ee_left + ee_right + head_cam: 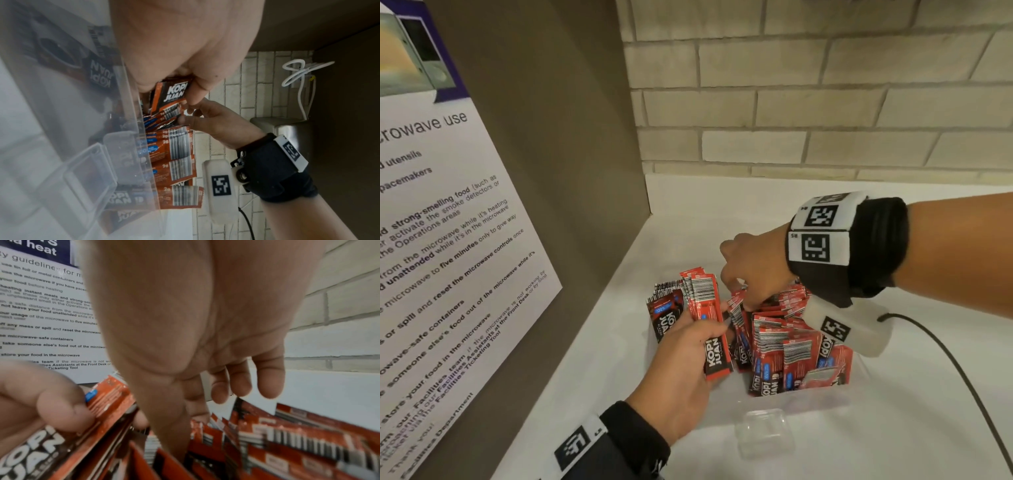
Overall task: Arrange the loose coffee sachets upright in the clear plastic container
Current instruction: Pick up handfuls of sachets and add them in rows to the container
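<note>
The clear plastic container (801,404) sits lower centre of the head view, packed with flat red-and-black foil coffee sachets (784,346), mostly upright, long axes vertical, barcode ends up. The left hand (681,387) clasps a stack of sachets (705,318) beside its left edge. The right hand (753,270) reaches in; whether it pinches one, I cannot tell. Sachets look light, floppy and slick: best pinched near the top edge.

right hand (753,270) fingertips: buried among sachets (787,339) | notice (448,240): cropped left
</note>
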